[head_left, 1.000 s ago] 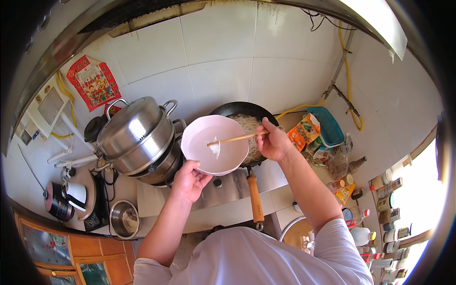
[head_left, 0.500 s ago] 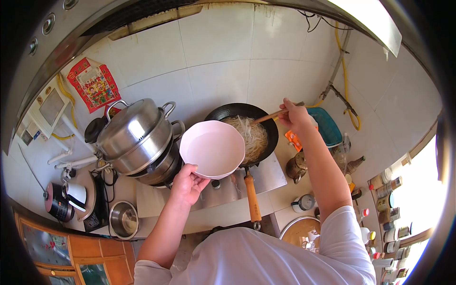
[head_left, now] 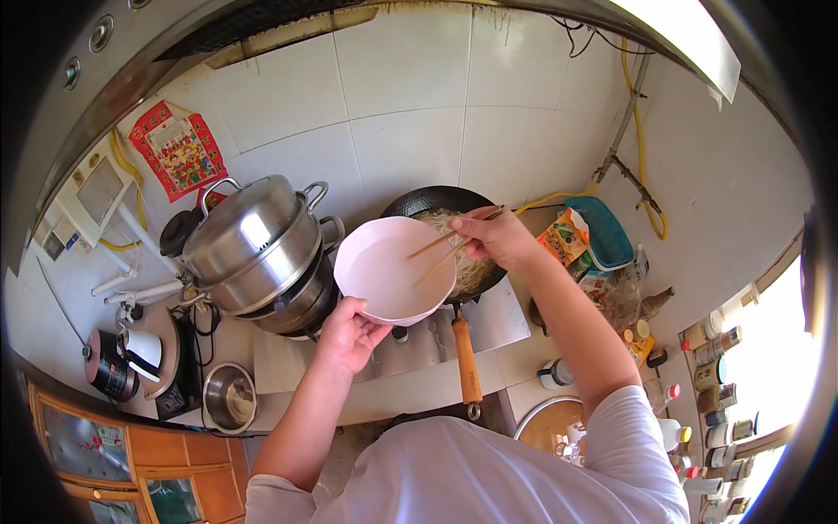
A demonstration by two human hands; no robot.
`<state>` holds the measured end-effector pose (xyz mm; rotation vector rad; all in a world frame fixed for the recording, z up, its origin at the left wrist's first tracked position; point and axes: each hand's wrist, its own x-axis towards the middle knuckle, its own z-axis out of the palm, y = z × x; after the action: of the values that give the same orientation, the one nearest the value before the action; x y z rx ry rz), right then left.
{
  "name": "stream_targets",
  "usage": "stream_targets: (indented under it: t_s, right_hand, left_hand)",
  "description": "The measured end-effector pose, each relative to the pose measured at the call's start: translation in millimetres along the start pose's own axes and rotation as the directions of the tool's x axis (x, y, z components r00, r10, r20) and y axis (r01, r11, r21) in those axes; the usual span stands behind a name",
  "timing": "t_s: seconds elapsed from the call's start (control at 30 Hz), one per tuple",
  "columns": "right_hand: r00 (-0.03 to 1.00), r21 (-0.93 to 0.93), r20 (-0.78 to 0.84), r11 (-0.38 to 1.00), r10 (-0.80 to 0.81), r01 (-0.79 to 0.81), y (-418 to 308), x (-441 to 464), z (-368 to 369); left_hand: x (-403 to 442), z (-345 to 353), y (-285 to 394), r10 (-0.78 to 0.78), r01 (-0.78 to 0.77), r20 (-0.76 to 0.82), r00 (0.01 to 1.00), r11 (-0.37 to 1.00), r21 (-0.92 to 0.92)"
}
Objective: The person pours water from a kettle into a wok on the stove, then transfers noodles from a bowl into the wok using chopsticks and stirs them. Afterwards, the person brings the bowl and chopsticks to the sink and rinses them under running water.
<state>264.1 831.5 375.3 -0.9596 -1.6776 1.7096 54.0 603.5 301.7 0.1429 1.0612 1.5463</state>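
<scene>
The pink bowl (head_left: 371,272) is between the two hands. The left hand (head_left: 351,334) pinches the bowl's near edge, with the thumb up by the rim and the fingers under it. The right hand (head_left: 496,237) is up and to the right of the bowl, closed around two chopsticks (head_left: 433,245). Their tips point down over the bowl; I can't tell if they touch it. Just behind the bowl and to its right is a black pan (head_left: 419,201) with thin, pale strands (head_left: 478,269) in it.

Left of the bowl is a big shiny pot (head_left: 253,231). On the wall past that pot, well left of the bowl, a red poster (head_left: 177,150) has gold writing too small to read. Right of the bowl, an orange packet (head_left: 569,237) has a picture and blurry print.
</scene>
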Motion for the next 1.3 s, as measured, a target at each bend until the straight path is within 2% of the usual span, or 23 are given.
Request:
stream_targets:
  t_s: [0.13, 0.17, 0.3, 0.37, 0.5, 0.57, 0.6, 0.67, 0.77, 0.9, 1.1, 1.27, 1.3]
  right_hand:
    - [0.988, 0.082, 0.103, 0.991, -0.115, 0.107, 16, 4, 16]
    - [0.988, 0.021, 0.086, 0.992, -0.129, 0.127, 16, 0, 17]
    - [0.992, -0.005, 0.102, 0.998, -0.07, 0.07, 18, -4, 16]
    - [0.993, 0.039, 0.103, 0.997, 0.059, -0.063, 18, -8, 16]
    - [0.982, 0.137, 0.09, 0.974, 0.169, -0.18, 21, -14, 11]
    - [0.935, 0.243, 0.06, 0.904, 0.349, -0.353, 27, -16, 10]
    - [0.935, 0.242, 0.059, 0.904, 0.349, -0.353, 31, -16, 9]
    - [0.904, 0.396, 0.071, 0.819, 0.422, -0.414, 39, -15, 6]
    - [0.882, 0.505, 0.117, 0.738, 0.456, -0.448, 44, -16, 5]
    - [0.894, 0.61, 0.127, 0.677, 0.429, -0.411, 44, -12, -6]
    - [0.95, 0.757, 0.028, 0.614, 0.31, -0.223, 16, 0, -32]
    - [0.973, 0.805, -0.033, 0.583, 0.228, -0.11, -9, 15, -61]
    - [0.963, 0.793, -0.152, 0.609, 0.224, -0.016, -13, 18, -63]
  left_hand:
    - [-2, 2, -1, 0.015, -0.014, 0.024, 1.0, 1.0, -0.01]
    - [-3, 1, -1, 0.016, -0.015, 0.025, 1.0, 1.0, -0.011]
    - [-8, 0, -1, 0.011, -0.01, 0.017, 1.0, 1.0, -0.012]
    - [-8, -1, -2, 0.015, -0.015, 0.018, 1.0, 1.0, -0.01]
    - [-10, -2, -4, 0.018, -0.018, 0.017, 1.0, 1.0, -0.013]
    - [-10, -3, -5, 0.024, -0.023, 0.02, 1.0, 1.0, -0.013]
    - [-10, -3, -5, 0.031, -0.031, 0.021, 0.999, 0.999, -0.013]
    - [-10, -3, -5, 0.032, -0.031, 0.019, 0.999, 0.999, -0.017]
    - [-11, -3, -7, 0.033, -0.033, 0.012, 0.999, 0.999, -0.023]
    - [-10, -7, -8, 0.022, -0.022, -0.001, 1.0, 1.0, -0.017]
    - [-10, -10, -10, 0.016, -0.016, 0.003, 1.0, 0.999, -0.029]
    - [-13, -15, -11, 0.014, -0.013, 0.014, 1.0, 0.999, -0.036]
    - [-12, -18, -11, 0.009, -0.009, 0.024, 1.0, 0.999, -0.037]
